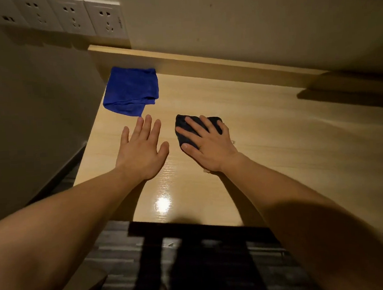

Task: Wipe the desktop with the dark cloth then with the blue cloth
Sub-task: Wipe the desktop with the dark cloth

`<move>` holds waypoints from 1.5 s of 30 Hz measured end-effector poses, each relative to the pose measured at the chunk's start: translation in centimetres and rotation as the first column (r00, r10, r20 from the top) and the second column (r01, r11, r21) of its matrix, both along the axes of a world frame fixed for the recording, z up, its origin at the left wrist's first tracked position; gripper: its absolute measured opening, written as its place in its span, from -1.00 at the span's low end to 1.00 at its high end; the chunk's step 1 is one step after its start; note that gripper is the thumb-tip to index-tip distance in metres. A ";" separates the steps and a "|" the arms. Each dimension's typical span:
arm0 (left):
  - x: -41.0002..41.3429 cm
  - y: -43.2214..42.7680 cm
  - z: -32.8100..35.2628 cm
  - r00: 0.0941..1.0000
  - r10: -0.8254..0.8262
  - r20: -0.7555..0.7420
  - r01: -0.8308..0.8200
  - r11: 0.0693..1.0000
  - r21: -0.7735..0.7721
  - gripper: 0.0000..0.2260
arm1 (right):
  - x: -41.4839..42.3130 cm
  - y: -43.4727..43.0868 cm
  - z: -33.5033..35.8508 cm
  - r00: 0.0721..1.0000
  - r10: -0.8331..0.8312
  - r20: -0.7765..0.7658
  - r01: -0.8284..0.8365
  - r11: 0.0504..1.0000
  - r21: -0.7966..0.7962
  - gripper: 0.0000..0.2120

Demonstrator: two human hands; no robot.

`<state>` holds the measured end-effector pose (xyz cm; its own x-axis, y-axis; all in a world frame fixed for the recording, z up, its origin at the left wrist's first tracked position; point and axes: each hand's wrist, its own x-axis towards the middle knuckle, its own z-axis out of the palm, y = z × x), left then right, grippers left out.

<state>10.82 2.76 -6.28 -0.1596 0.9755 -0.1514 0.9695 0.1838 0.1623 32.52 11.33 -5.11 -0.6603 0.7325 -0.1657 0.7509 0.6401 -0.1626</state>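
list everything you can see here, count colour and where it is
blue cloth: one, blue, folded, at the desktop's far left corner
dark cloth: one, near black, mid desktop, under the right hand
desktop: one, light wood, raised ledge along the back
wall sockets: four, white, on the wall upper left, leftmost cut off by the frame
floor: dark, below the desktop's near edge
left hand: one, fingers straight, just short of the blue cloth
right hand: one, fingers spread, pressing on the dark cloth
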 end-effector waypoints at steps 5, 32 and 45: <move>-0.1 0.0 -0.1 1.000 -0.010 0.016 0.009 1.000 0.024 -0.33 | 0.9 -5.1 -0.1 1.000 -0.003 0.002 0.003 1.000 -0.021 -0.47; 6.3 0.3 0.3 0.979 -0.089 0.184 0.072 0.993 0.098 -0.41 | 5.6 -21.6 1.0 0.971 0.113 -0.211 -0.131 0.989 -0.074 -0.61; 7.2 0.2 -0.5 0.997 -0.047 0.060 0.044 0.998 0.040 -0.33 | 9.7 -1.8 6.8 0.845 -0.239 -0.478 0.272 0.962 -0.002 -0.76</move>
<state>18.01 2.93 -6.74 -0.1066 0.9868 -0.1217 0.9647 0.1323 0.2278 42.26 9.54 1.70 -0.4353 0.8842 0.1693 0.7333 0.4573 -0.5031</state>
